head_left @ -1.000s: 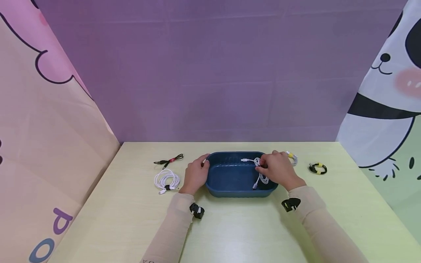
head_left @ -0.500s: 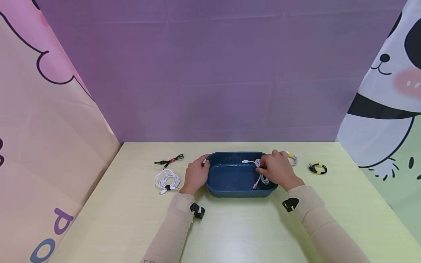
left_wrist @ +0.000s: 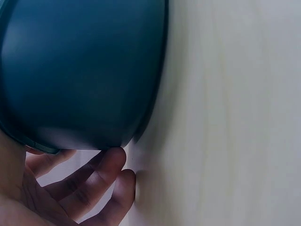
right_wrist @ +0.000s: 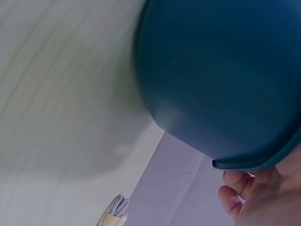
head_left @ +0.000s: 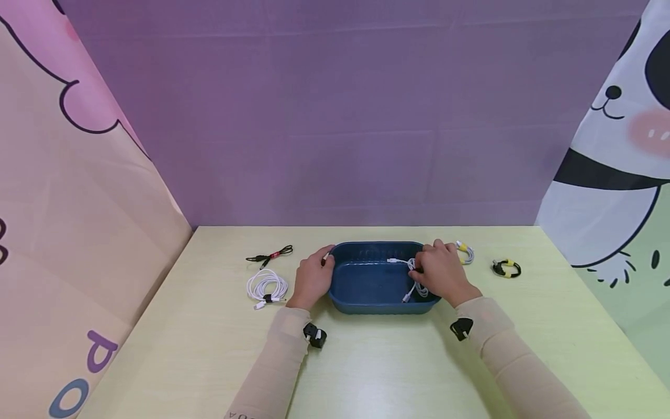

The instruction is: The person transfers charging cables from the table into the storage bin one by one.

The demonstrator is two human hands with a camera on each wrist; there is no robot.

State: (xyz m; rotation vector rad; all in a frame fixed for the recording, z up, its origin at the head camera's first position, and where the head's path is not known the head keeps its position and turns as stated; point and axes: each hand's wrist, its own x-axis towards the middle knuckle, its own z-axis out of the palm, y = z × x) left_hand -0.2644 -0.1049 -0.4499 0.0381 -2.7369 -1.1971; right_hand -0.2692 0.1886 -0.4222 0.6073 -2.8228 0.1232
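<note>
Head view: one white cable [head_left: 422, 289] lies inside the blue bin [head_left: 384, 309], apparently done; a white coil [head_left: 266, 298] and black cable [head_left: 274, 255] at its left, grey cable [head_left: 469, 254] and yellow-banded cable [head_left: 498, 267] at its right, seem left to do. Your left hand [head_left: 313, 278] curls round the bin's left rim, your right hand [head_left: 442, 270] its right, thumb near the cable inside.

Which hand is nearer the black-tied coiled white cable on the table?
Left. The left hand is beside that cable, at the left end of the blue rounded tray; the right hand is farther, at its right end.
</note>
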